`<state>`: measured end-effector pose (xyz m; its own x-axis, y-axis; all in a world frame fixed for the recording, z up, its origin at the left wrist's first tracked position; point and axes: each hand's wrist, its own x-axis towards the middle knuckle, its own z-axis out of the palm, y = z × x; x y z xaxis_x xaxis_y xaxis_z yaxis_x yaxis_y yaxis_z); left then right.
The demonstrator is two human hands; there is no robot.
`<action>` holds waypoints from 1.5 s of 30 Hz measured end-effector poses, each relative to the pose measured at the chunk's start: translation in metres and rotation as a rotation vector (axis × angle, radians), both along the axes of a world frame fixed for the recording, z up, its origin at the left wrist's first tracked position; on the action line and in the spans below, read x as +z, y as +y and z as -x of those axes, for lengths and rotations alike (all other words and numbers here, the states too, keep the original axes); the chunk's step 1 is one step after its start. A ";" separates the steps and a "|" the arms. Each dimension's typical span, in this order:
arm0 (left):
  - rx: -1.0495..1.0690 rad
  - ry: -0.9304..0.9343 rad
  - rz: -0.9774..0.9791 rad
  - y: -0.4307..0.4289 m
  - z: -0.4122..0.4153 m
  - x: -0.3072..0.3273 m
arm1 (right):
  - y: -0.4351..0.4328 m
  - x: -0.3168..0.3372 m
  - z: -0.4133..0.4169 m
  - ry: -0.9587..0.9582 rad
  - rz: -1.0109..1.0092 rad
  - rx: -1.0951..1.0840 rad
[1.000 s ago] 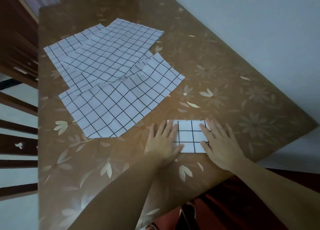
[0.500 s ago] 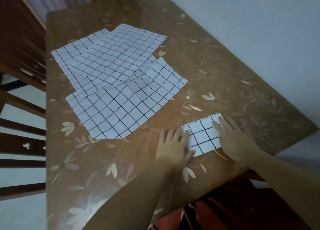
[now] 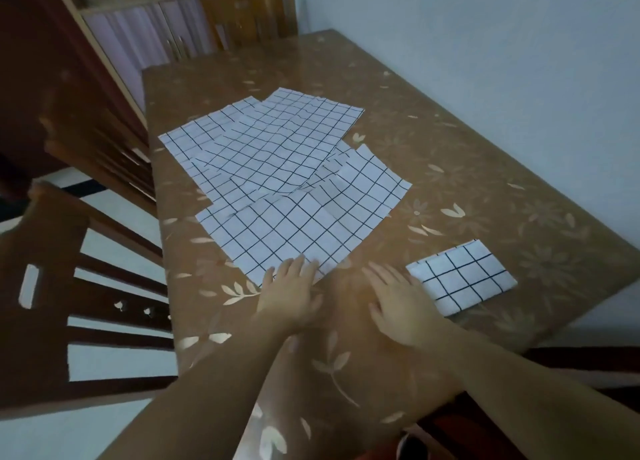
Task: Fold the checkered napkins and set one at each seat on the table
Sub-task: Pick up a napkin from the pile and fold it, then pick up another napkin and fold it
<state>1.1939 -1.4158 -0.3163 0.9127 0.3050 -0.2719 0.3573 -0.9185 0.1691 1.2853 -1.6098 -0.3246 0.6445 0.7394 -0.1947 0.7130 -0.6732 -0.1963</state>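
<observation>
A folded white napkin with black grid lines (image 3: 462, 276) lies near the table's right front corner. My right hand (image 3: 398, 302) rests flat on the table just left of it, fingers spread, its fingertips close to the folded napkin's left edge. My left hand (image 3: 292, 291) lies flat with its fingertips on the near corner of the closest unfolded checkered napkin (image 3: 304, 220). More unfolded napkins (image 3: 263, 141) lie overlapped behind it, spread flat toward the far left of the table.
The brown table (image 3: 450, 169) has a glossy flower-patterned cover. A wooden chair back (image 3: 86, 297) stands at its left edge, another chair (image 3: 242, 20) at the far end. A pale wall runs along the right side.
Both hands have left the folded napkin and moved left. The left hand now touches the nearest unfolded napkin. The camera has tilted up, showing more of the room.
</observation>
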 end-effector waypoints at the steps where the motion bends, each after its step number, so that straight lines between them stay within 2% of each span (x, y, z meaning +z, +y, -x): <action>1: -0.012 -0.006 0.002 0.009 0.008 0.001 | 0.009 0.002 0.011 0.015 -0.004 -0.037; 5: -0.041 0.021 -0.047 0.051 0.036 0.004 | 0.046 0.009 0.051 0.103 -0.052 -0.178; 10: -0.018 0.157 0.005 0.091 0.050 0.007 | 0.086 0.011 0.080 0.195 -0.154 -0.313; 14: -0.032 0.097 0.012 0.104 0.044 -0.003 | 0.106 0.001 0.080 0.250 -0.194 -0.365; 17: 0.002 0.070 0.080 0.110 0.034 -0.009 | 0.119 -0.010 0.072 0.247 -0.210 -0.383; 25: -0.161 0.040 0.000 0.123 0.012 -0.020 | 0.154 -0.033 0.064 0.137 -0.143 -0.356; 28: -0.234 -0.019 0.117 0.130 0.007 -0.020 | 0.165 -0.033 0.062 0.048 -0.182 -0.403; 31: -0.253 -0.135 0.353 0.141 0.008 -0.014 | 0.174 -0.025 0.060 -0.044 -0.251 -0.420; 34: -0.302 -0.125 0.444 0.158 0.012 -0.001 | 0.181 -0.006 0.062 -0.014 -0.338 -0.482; 38: -0.420 -0.086 0.288 0.187 0.012 0.018 | 0.186 0.031 0.075 0.041 -0.384 -0.569; 41: -0.468 -0.095 0.164 0.209 0.008 0.027 | 0.181 0.049 0.088 0.013 -0.399 -0.636; 45: -0.478 -0.097 0.132 0.224 0.009 0.032 | 0.164 0.060 0.111 0.087 -0.198 -0.677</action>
